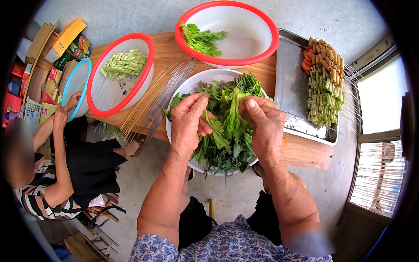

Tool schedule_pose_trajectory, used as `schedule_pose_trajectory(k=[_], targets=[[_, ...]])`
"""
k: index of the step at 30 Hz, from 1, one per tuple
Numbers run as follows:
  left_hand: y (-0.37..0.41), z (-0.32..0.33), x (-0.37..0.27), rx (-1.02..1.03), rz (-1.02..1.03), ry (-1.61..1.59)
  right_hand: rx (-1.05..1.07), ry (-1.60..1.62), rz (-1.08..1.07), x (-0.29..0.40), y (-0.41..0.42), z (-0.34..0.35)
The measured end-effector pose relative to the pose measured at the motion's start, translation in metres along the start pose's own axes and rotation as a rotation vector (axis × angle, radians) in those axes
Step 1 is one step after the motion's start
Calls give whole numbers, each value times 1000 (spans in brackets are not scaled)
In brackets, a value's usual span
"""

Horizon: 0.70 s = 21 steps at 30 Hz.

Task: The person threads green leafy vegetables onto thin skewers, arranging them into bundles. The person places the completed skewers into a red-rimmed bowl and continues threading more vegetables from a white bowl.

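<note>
Above a round white basin point(175, 94) heaped with leafy greens point(226, 150), both my hands are raised close together. My left hand point(193, 114) pinches a leafy green stalk between thumb and fingers. In my right hand point(263, 121) is a thin metal skewer point(278, 110) pointing right, and a bunch of celery leaves point(235, 108) hangs at its fingertips. Whether the skewer passes through the leaves cannot be told. Left of the basin, metal skewers point(175, 85) and bamboo skewers point(149, 96) lie fanned on the wooden table point(163, 49).
A red-rimmed tub point(265, 54) with leafy celery stands behind; another red-rimmed tub point(149, 62) holds skewered green pieces. Right is a metal tray point(291, 88) with loaded skewers point(325, 98). At left, a seated person point(59, 186) works over a blue-rimmed basin point(87, 73).
</note>
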<state>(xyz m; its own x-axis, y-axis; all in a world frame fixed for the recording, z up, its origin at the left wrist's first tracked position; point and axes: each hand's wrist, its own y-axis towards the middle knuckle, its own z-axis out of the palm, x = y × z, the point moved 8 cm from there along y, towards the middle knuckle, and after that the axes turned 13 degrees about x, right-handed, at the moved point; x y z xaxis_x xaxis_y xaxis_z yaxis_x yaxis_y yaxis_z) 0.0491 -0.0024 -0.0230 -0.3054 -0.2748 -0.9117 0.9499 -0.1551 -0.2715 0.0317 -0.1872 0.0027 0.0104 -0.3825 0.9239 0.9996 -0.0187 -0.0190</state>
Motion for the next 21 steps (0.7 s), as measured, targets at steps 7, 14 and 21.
schedule_pose_trajectory(k=[7,14,21], targets=[[-3,5,-3,-10,30,29,-2,72,20,-4,-1,2],[-4,3,-7,-15,62,51,13,50,25,-6,-1,3],[-6,4,-7,-40,50,36,-12,86,37,-4,-3,2]])
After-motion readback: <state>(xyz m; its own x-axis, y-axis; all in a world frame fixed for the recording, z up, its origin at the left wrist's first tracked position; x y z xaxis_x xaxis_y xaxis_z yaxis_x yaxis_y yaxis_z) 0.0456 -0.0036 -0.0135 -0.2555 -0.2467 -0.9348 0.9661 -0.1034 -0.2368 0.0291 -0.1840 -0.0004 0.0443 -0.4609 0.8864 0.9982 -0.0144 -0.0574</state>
